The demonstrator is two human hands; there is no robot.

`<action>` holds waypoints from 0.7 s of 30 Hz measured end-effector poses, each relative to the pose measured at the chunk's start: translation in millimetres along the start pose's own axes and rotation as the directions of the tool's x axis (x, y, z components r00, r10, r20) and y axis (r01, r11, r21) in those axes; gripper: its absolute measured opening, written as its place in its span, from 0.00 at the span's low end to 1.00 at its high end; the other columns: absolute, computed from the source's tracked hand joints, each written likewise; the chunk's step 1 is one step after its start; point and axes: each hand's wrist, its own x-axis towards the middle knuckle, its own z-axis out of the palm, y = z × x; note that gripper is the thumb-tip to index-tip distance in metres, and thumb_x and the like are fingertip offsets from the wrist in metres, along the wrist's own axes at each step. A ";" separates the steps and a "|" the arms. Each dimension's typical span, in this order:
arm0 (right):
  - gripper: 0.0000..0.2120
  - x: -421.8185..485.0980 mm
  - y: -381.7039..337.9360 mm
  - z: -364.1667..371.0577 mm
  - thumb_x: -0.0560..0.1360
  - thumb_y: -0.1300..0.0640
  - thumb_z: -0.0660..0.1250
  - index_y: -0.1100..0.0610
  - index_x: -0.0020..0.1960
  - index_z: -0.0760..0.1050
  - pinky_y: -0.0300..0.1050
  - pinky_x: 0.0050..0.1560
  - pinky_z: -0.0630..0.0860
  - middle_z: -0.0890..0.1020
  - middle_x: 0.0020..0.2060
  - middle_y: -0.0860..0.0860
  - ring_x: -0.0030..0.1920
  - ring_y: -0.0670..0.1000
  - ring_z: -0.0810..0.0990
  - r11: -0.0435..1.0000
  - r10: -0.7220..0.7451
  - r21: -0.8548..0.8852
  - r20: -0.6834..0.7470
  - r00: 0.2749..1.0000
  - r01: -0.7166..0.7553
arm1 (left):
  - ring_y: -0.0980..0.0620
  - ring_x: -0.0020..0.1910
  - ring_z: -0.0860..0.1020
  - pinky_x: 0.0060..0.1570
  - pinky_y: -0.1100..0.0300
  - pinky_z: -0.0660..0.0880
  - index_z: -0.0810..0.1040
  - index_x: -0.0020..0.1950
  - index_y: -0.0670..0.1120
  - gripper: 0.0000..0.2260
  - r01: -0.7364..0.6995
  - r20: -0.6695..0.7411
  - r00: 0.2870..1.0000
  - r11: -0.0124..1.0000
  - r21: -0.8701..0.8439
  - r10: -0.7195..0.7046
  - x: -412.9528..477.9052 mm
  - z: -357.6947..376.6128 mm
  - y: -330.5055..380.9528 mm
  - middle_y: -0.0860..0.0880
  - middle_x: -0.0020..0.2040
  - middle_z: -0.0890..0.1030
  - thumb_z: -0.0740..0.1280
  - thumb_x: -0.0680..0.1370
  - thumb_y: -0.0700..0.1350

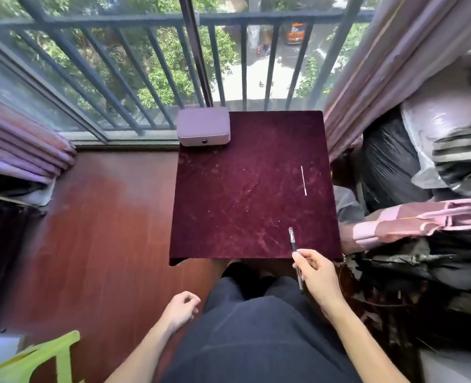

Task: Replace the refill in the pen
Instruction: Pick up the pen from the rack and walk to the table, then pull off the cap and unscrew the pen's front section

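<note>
A black pen (292, 242) with a clear capped end sticks out of my right hand (316, 275), which grips it over the near right edge of the small table (229, 211) covered in dark red velvet. The pen points away from me. A thin white refill (303, 180) lies alone on the cloth at the right side, well beyond the pen. My left hand (180, 308) hangs beside my left knee, below the table's level, fingers loosely curled and holding nothing.
A mauve closed case (203, 126) sits at the table's far left corner by the window rail. Piled bags and cloth (422, 189) crowd the right side. A green plastic stool (43, 360) stands at lower left on the wooden floor.
</note>
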 end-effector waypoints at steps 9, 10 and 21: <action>0.04 -3.8 -40.1 54.2 0.82 0.57 0.71 0.51 0.49 0.83 0.30 0.35 0.77 0.86 0.36 0.47 0.31 0.36 0.79 0.998 -0.033 0.054 -0.053 0.998 0.036 | 0.53 0.41 0.81 0.39 0.63 0.75 0.80 0.45 0.45 0.07 -0.270 0.084 0.958 0.961 -0.061 0.274 38.7 -51.5 110.0 0.48 0.41 0.81 0.66 0.82 0.40; 0.04 -4.0 -44.1 59.0 0.82 0.58 0.72 0.51 0.49 0.83 0.31 0.35 0.77 0.86 0.36 0.47 0.31 0.36 0.79 0.998 -0.029 0.056 -0.046 0.999 0.032 | 0.57 0.38 0.81 0.38 0.66 0.76 0.81 0.45 0.46 0.07 -0.310 0.087 0.945 0.948 -0.075 0.316 36.2 -51.4 122.0 0.49 0.40 0.82 0.66 0.82 0.41; 0.09 -4.6 -68.0 95.7 0.77 0.63 0.76 0.49 0.48 0.83 0.41 0.39 0.80 0.88 0.38 0.53 0.36 0.45 0.82 0.996 -0.073 0.067 0.114 0.991 0.065 | 0.61 0.40 0.83 0.47 0.61 0.81 0.84 0.50 0.48 0.09 -0.532 0.111 0.801 0.784 -0.319 0.589 -19.6 -14.7 192.6 0.53 0.42 0.87 0.68 0.80 0.51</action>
